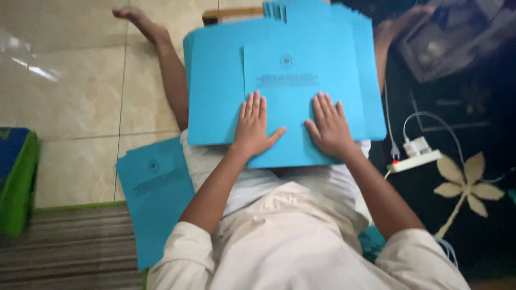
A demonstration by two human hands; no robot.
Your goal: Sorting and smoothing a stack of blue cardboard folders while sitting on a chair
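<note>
1. The left hand (pixel 251 128) lies flat, palm down, fingers spread and straight, on the top blue folder (pixel 299 75); its grip is open, pressing on the folder rather than closing around anything.
2. The right hand (pixel 329 126) rests the same way just beside it, palm down with the fingers fanned out and the grip open, the two thumbs pointing towards each other with a small gap of blue between them.
3. The top blue folder lies directly under both palms, its near edge at the wrists and its far part, carrying a round emblem and dark print, stretching away beyond the fingertips.
4. Beneath it sits a stack of blue folders (pixel 215 91) of the same colour, wider than the top one and showing on both sides, its far edges fanned slightly; the whole pile rests across the person's lap.
5. To the left, on the floor beside the person's leg, lies a second pile of blue folders (pixel 156 198), partly over a striped mat (pixel 70 247).
6. A bare foot (pixel 141 21) stretches out over the pale floor tiles (pixel 70 96).
7. To the right, a white power strip (pixel 414 160) with a plugged-in charger sits on a dark rug with a leaf pattern (pixel 466 185).
</note>
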